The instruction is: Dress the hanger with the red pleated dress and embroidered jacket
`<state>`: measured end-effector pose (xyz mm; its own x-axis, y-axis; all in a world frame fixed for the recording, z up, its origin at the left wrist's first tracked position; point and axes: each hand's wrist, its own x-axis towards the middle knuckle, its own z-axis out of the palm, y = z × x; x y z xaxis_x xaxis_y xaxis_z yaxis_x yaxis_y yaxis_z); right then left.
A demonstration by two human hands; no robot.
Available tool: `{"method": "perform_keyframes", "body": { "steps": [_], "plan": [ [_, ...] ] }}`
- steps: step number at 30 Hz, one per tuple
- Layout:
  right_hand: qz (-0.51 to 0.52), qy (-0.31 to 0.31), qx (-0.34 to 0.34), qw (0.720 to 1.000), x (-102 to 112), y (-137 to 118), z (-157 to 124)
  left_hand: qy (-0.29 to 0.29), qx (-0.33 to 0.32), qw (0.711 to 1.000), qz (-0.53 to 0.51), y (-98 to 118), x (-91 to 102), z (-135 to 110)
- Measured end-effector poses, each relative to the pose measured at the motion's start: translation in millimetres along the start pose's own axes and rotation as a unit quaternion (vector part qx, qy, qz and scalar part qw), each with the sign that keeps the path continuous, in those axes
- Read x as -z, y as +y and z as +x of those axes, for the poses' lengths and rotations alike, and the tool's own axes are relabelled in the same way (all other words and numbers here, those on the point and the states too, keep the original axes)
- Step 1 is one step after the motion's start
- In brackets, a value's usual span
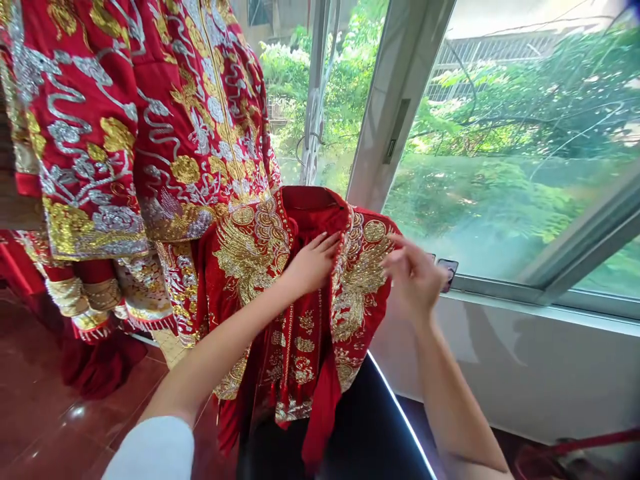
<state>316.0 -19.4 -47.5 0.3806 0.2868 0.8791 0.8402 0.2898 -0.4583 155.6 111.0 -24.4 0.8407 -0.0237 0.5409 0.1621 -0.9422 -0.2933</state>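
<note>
A red jacket (363, 280) with gold bird embroidery hangs with its front parted, directly ahead. My left hand (316, 263) reaches across the opening, its fingers stretched out and lying against the beaded front edge on the right side. Beside the jacket's right shoulder is my right hand (417, 273), raised, with its fingers curled in. Whatever is between those fingers, if anything, is too small or hidden to make out. Inside the opening shows a red embroidered panel (303, 343) with gold motifs. A red strip of cloth (323, 413) hangs down below it.
More red garments (200, 113) with gold and silver embroidery hang at the left. A wide window (500, 193) fills the right side, and a phone (449, 273) stands on its sill. Below is a black surface (370, 427) with a bright edge. The tiled floor (40, 400) is dark red.
</note>
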Motion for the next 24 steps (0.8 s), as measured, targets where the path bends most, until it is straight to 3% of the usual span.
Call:
{"method": "perform_keyframes", "body": {
  "steps": [1, 2, 3, 5, 7, 9, 10, 12, 14, 17, 19, 21, 24],
  "plan": [
    [-0.017, 0.059, 0.015, 0.998, 7, 17, 22, -0.005, -0.031, 0.999, -0.025, -8, 16.1, -13],
    [-0.035, 0.053, 0.031, 0.997, 12, 33, 43, 0.013, -0.041, 0.998, -0.053, -19, 33.4, -25],
    [-0.047, 0.024, 0.045, 0.998, 15, 49, 62, 0.051, -0.024, 0.996, -0.076, -32, 50.5, -36],
    [-0.003, -0.085, 0.032, 0.996, 13, 73, 90, 0.156, 0.102, 0.978, -0.092, -64, 78.7, -52],
    [0.103, -0.204, -0.027, 0.973, 3, 88, 100, 0.136, 0.21, 0.965, -0.077, -94, 92.7, -60],
    [0.188, -0.258, -0.102, 0.942, -11, 92, 95, 0.063, 0.271, 0.957, -0.081, -112, 91.9, -65],
    [0.198, -0.248, -0.13, 0.94, -18, 90, 88, 0.041, 0.291, 0.953, -0.077, -115, 87.6, -67],
    [0.151, -0.157, -0.145, 0.965, -29, 82, 67, 0.044, 0.32, 0.946, -0.04, -111, 76.1, -71],
    [0.054, -0.034, -0.109, 0.992, -35, 68, 43, 0.086, 0.337, 0.937, 0.022, -98, 66.3, -75],
    [-0.105, 0.064, -0.039, 0.992, -35, 44, 18, 0.123, 0.352, 0.926, 0.067, -85, 62.9, -75],
    [-0.18, 0.057, -0.007, 0.982, -33, 31, 19, 0.111, 0.367, 0.922, 0.049, -87, 68.4, -69],
    [-0.197, 0.016, 0.031, 0.98, -30, 21, 38, 0.079, 0.367, 0.927, -0.006, -96, 76.6, -56],
    [-0.093, -0.135, 0.089, 0.982, -35, 11, 87, 0.034, 0.313, 0.943, -0.105, -110, 86.3, -31]
  ]
}}
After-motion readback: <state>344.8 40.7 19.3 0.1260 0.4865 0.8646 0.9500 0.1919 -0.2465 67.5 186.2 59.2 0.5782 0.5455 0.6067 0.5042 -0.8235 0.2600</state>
